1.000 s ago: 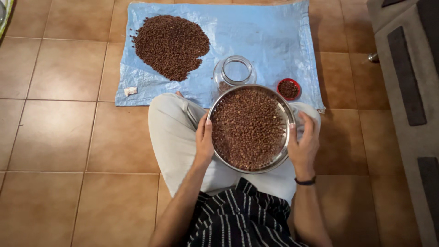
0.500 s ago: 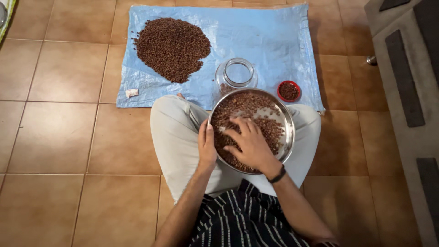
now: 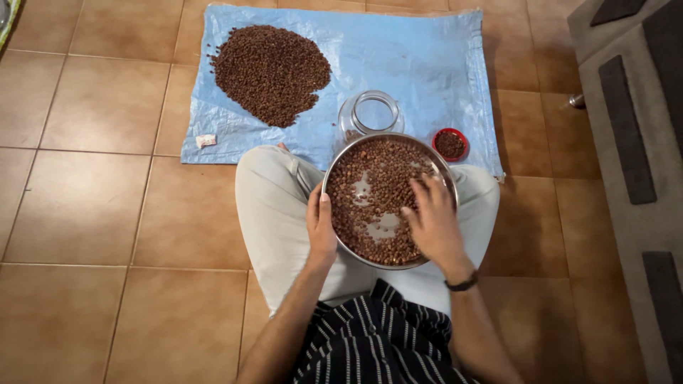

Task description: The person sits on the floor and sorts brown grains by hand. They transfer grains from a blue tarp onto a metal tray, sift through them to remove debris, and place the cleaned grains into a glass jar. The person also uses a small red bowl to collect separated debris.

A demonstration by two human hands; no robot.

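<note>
Where bare metal shows, steel plate (image 3: 334, 171) holds brown grains (image 3: 377, 192).

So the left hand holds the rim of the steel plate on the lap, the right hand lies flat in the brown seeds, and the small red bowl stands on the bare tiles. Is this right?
Not quite. In the head view the red bowl stands on the blue sheet, not on the tiles. The rest is right: the left hand holds the plate rim and the right hand lies in the seeds.

Soft, even indoor light, warm tone. Faint shadows only. Dull glare on bare steel plate (image 3: 384, 226) bottom. Blue sheet (image 3: 398, 64) slight sheen. Right hand (image 3: 432, 220) perhaps slightly motion-blurred. Mild wide-angle bending at edges.
</note>
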